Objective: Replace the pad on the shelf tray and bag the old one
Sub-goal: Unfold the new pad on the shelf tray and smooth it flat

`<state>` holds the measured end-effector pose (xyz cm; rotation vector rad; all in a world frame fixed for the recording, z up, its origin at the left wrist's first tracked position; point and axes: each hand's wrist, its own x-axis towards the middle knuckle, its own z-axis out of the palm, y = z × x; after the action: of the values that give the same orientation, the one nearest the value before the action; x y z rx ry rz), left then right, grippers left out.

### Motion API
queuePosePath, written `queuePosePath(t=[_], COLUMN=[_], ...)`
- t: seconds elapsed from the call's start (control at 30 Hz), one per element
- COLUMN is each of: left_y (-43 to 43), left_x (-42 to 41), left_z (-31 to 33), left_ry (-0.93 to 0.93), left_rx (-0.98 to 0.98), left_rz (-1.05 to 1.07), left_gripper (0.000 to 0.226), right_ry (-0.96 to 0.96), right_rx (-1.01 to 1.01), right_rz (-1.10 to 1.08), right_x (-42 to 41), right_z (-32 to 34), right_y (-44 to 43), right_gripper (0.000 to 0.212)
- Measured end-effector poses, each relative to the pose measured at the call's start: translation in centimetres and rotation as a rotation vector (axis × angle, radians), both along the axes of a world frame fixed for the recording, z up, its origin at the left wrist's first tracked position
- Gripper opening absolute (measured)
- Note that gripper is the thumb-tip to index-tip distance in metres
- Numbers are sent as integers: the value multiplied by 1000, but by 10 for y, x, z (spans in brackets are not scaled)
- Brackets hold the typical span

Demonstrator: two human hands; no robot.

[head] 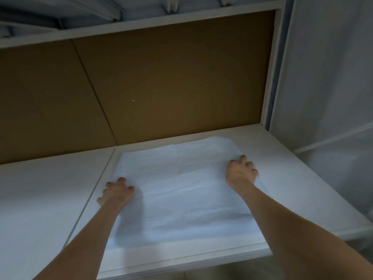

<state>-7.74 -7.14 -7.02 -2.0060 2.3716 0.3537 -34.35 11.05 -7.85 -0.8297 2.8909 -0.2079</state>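
At the far left lies a flat white shelf panel [40, 199], parted by a narrow seam from the shelf tray [181, 257] beside it, whose pale front rim runs along the near edge. The tray holds one thing: a white pad [181, 188], spread flat and faintly creased, covering most of the tray floor, with a bare strip of tray showing along its right side. The left hand [117, 191] sits on the pad's left edge, knuckles up, fingers bent like a claw with the tips pointing down; whether they pinch the edge or only press on it cannot be told. A dark shadow falls on the pad just right of that forearm. Behind the tray stands a brown back panel [161, 87] with a slanting seam in its left part. The right hand [240, 171] sits on the pad's right edge near the far corner, fingers curled and slightly blurred, and its hold likewise cannot be told. A white frame post [272, 77] rises at the right end of the shelf, and beyond it hangs pale grey sheeting [333, 77].
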Motion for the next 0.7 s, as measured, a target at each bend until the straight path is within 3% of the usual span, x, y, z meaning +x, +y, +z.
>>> queuePosePath(t=[0.2, 0.47, 0.7], left_y=[-7, -28, -33], left_x=[-21, -29, -29], left_z=[-2, -2, 3], left_ry=[154, 512, 492], left_rx=[-27, -3, 27], left_rz=[40, 148, 157], left_gripper=[49, 54, 32], right_ry=[30, 9, 78], right_rx=[-49, -48, 72], right_rz=[-61, -78, 22], right_x=[-16, -36, -19], right_z=[-2, -1, 3], right_y=[3, 8, -5], right_gripper=[47, 41, 48])
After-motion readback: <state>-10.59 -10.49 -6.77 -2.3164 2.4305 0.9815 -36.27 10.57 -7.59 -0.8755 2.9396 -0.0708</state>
